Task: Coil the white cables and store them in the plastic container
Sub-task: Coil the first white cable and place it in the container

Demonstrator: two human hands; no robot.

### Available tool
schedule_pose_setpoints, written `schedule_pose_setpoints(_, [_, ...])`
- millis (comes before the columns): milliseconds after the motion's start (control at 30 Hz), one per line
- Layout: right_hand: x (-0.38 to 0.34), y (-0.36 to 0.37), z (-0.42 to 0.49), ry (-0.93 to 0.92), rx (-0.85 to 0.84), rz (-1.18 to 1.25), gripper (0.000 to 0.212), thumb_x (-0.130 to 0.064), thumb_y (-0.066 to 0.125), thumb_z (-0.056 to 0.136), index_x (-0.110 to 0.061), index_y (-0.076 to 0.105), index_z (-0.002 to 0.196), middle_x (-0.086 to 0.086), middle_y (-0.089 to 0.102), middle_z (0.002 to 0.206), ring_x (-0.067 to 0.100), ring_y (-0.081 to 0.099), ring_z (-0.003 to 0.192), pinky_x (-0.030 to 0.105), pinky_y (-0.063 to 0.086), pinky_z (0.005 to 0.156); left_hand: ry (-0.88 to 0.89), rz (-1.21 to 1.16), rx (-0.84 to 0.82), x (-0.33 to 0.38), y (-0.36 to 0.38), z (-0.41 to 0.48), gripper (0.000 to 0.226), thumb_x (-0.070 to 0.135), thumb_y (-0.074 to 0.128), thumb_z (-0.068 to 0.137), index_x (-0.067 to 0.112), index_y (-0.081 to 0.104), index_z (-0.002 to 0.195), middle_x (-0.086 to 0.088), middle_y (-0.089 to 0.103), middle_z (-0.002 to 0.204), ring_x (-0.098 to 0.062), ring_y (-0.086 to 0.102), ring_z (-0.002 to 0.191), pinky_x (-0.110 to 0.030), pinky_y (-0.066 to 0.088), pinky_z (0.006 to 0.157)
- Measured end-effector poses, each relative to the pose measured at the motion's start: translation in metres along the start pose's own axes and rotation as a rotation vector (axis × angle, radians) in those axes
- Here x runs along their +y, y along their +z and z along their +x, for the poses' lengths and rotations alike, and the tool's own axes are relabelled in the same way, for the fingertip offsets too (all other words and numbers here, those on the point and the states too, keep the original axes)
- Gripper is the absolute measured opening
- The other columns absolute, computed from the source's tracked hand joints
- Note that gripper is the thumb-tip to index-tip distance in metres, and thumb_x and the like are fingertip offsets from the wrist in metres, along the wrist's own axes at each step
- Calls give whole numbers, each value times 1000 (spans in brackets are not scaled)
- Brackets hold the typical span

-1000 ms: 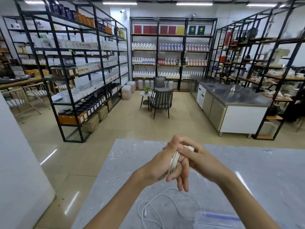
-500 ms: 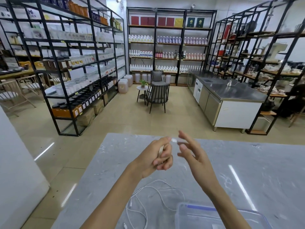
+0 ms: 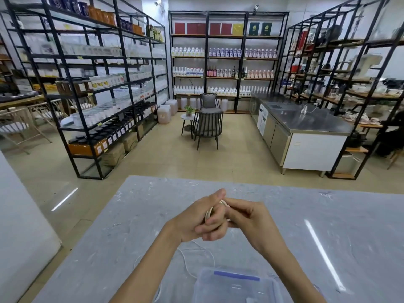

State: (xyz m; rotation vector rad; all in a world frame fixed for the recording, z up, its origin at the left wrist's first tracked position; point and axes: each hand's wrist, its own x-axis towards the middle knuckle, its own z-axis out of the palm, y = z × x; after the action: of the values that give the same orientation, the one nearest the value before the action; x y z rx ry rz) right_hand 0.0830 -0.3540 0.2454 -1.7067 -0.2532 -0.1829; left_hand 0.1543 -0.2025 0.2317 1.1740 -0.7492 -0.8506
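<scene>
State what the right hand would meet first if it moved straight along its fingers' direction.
The right hand seems to pinch the coiled white cable; straight beyond lie the fingers of the left hand.

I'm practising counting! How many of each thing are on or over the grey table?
hands: 2, left hand and right hand
coiled white cable: 1
loose white cable: 1
plastic container: 1
Total: 5

Single head-worn wide-angle view, facing forward and down; left hand (image 3: 193, 219) and right hand (image 3: 251, 219) close, grey marbled tabletop (image 3: 135, 215) beneath.
</scene>
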Motion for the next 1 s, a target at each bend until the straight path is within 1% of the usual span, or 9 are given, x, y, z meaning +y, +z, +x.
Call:
schedule_pose_setpoints(133, [16,-19,-14,-92,162,-201,27,-21,58,97,-32,77,81,-1,72,60,2,67,60,14,51,65,53,140,121,-9,24,19,68,57,42,98,10,48,49,-2,46,33,-26,66,56,-32,54,62])
schedule_pose_setpoints(200, [19,-30,-20,-146,195,-221,32,-26,57,97,-35,72,70,1,68,54,6,60,50,8,45,56,72,155,161,-13,36,28,65,54,46,97,8,52,51,-2,53,38,-27,68,64,-34,57,68])
schedule_pose_setpoints(267, [21,-43,-26,-152,192,-209,33,-28,57,96,-38,71,67,0,69,57,15,64,55,8,45,56,68,172,201,-18,48,36,65,54,51,94,7,54,49,-2,56,41,-27,70,68,-32,58,70])
schedule_pose_setpoints(433, [34,-81,-40,-106,175,-275,40,-9,61,92,-41,71,71,-11,68,59,1,60,58,10,44,58,46,313,392,-37,68,56,59,55,60,89,11,61,50,-12,57,45,-28,72,68,-32,58,70])
schedule_pose_setpoints(533, [41,-96,-46,-108,307,-383,22,-12,61,91,-28,72,80,-1,61,63,15,55,58,28,46,56,164,618,656,-45,71,74,38,52,66,85,20,67,64,-3,67,54,-15,70,64,-23,54,67])
schedule_pose_setpoints(700, [52,-102,-45,-129,375,-539,26,-19,56,95,-42,62,102,-20,64,82,2,60,77,14,46,64,171,778,614,-53,79,103,25,38,45,101,25,52,81,6,65,68,-7,65,69,-23,51,69])
schedule_pose_setpoints(800, [57,-108,-35,-49,373,-411,35,-18,55,97,-49,68,104,-12,66,74,6,61,76,22,52,70,128,904,666,-53,82,114,23,39,38,103,25,51,91,3,66,77,-11,64,75,-34,52,73])
schedule_pose_setpoints(867, [60,-114,-30,-53,436,-477,35,-16,58,94,-46,70,107,-8,65,73,9,60,72,24,50,65,119,859,664,-53,84,117,24,44,34,103,27,50,96,4,64,76,-14,63,75,-37,51,74])
schedule_pose_setpoints(1000, [60,-125,-25,-92,500,-663,23,-18,62,91,-36,73,100,-2,61,69,13,56,65,27,42,57,135,423,685,-49,86,116,26,32,34,106,12,51,104,-6,74,82,-24,72,82,-34,58,76])
